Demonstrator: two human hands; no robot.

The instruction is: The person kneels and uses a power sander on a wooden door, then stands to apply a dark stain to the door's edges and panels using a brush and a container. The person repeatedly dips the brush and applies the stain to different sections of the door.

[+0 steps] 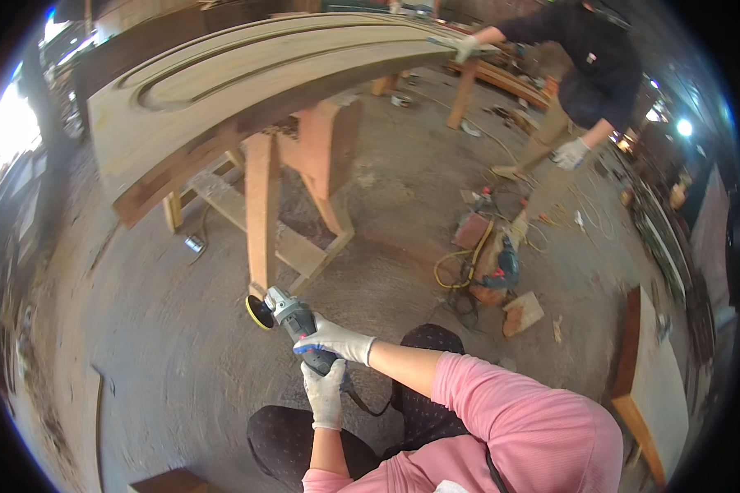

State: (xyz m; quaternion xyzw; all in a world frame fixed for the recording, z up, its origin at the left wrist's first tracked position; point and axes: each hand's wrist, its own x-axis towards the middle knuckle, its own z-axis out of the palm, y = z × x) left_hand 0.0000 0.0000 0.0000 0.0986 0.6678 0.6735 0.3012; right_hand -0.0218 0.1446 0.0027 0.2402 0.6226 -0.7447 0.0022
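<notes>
An angle grinder (294, 319) with a grey body and metal head is held in front of me, a yellow-edged round pad (260, 312) on its end. My right hand (341, 341), in a white glove, is closed around the front of its body. Behind it, my gloved left hand (325, 396) grips the rear end. The pad stands close to the foot of a wooden leg (261, 214); I cannot tell whether they touch. Above the leg lies a long thick wooden slab (222, 94) with a curved groove along its top.
At the far right a person (592, 74) in dark clothes rests a gloved hand on the slab's end. A drill (506, 264), yellow cable (440, 267) and wood blocks (522, 314) lie on the floor. A large board (649, 386) stands at the right.
</notes>
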